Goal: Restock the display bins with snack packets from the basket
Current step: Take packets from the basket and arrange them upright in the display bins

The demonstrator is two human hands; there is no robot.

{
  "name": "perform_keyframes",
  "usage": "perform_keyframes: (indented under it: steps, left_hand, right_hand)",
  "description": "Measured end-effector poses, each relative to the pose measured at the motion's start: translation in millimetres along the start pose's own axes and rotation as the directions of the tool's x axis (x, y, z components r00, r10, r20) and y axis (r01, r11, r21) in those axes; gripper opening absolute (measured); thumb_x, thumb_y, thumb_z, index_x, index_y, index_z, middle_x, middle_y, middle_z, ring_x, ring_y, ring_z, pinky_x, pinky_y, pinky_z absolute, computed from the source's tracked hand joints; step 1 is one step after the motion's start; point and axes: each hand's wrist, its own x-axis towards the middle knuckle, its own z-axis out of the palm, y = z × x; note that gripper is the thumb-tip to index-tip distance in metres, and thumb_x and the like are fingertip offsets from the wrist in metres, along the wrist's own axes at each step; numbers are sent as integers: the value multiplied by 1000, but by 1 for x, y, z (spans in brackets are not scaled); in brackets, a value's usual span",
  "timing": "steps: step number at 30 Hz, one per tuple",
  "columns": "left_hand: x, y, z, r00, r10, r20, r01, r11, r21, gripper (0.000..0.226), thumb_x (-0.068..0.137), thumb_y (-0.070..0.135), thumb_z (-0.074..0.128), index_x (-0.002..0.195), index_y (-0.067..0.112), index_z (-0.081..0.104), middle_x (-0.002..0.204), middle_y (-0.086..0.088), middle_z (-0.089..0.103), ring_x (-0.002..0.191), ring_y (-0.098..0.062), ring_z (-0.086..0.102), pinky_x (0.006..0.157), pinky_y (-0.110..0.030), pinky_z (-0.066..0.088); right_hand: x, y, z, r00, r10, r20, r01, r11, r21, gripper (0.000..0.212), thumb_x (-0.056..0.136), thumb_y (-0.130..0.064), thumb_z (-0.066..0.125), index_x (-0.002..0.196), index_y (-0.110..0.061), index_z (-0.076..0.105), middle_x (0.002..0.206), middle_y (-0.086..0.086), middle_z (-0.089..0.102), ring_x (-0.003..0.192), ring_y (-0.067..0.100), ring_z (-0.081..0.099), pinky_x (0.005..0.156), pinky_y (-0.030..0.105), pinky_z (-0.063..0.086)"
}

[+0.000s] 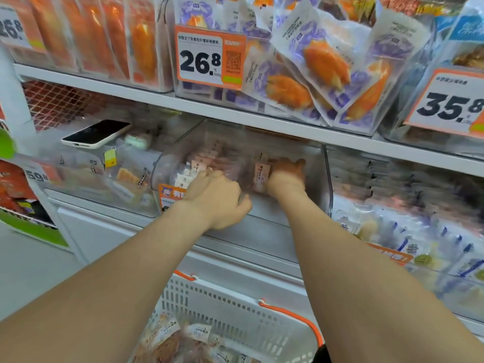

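1. Reaching into the clear display bin (326, 179) on the middle shelf (262, 121), both forearms stretch forward over the basket (235, 297).
2. Right hand (286, 174): deep inside the bin and seen through its blurred wall. Its fingers appear curled round a pale-labelled packet (262, 176), which stands upright against the stock already there.
3. Left hand (220, 200): at the bin's front lip, back of the hand toward the camera. The fingers bend out of sight, so it cannot be told whether they grasp a packet or the rim, or only rest there.
4. Done so far: the bin's left half and rear hold a loose heap of bin packets (207, 155), while its right front floor shows bare.
5. Left to do: more snack packets (167, 334) lie in the basket below, so judged from this, restocking is part-way, with several loads remaining.
6. Also present: a phone (95, 133) lying on the neighbouring bin to the left, and an orange price tag (207, 58) on the shelf above.
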Motion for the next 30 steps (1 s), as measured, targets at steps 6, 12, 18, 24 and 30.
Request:
perform_keyframes:
  steps: [6, 12, 18, 24, 30]
  left_hand:
    - [3, -2, 4, 1000, 13, 1, -13, 1000, -20, 54, 100, 52, 34, 90, 19, 76, 107, -15, 68, 114, -35, 57, 99, -42, 41]
    - [1, 0, 1, 1000, 10, 6, -10, 1000, -18, 48, 101, 49, 34, 84, 20, 68, 105, -15, 69, 113, -33, 56, 102, -41, 37]
    - [-6, 1, 0, 999, 48, -19, -47, 998, 47, 57, 106, 47, 25, 88, 19, 71, 101, -12, 71, 115, -32, 58, 105, -44, 38]
    - [-9, 2, 0, 997, 75, -13, -74, 994, 85, 61, 108, 48, 22, 98, 18, 74, 105, -14, 71, 119, -34, 56, 107, -45, 36]
    - [-9, 0, 0, 995, 89, -38, -86, 993, 85, 59, 107, 50, 21, 85, 23, 69, 97, -8, 70, 112, -30, 58, 107, -48, 36]
  right_hand:
    - [8, -6, 5, 991, 43, -130, -38, 998, 42, 74, 100, -14, 58, 161, -16, 17, 164, 25, 14, 144, 36, 39, 105, 37, 45]
    - [12, -1, -2, 988, 84, -131, -60, 982, 178, 78, 99, -12, 60, 161, -7, 13, 153, 24, 36, 140, 33, 44, 105, 38, 45]
    - [15, 7, -7, 976, 103, -194, -60, 974, 218, 85, 100, -9, 61, 164, -7, 4, 141, 21, 54, 130, 35, 56, 101, 41, 49]
    - [9, 4, -9, 978, 75, -195, -52, 992, 119, 56, 99, -3, 58, 150, -9, 35, 136, 17, 59, 126, 32, 59, 97, 39, 50]
    - [-2, 9, -7, 996, 43, -76, -41, 999, 23, 42, 90, -10, 71, 130, -12, 57, 132, 12, 62, 124, 33, 61, 90, 38, 54]
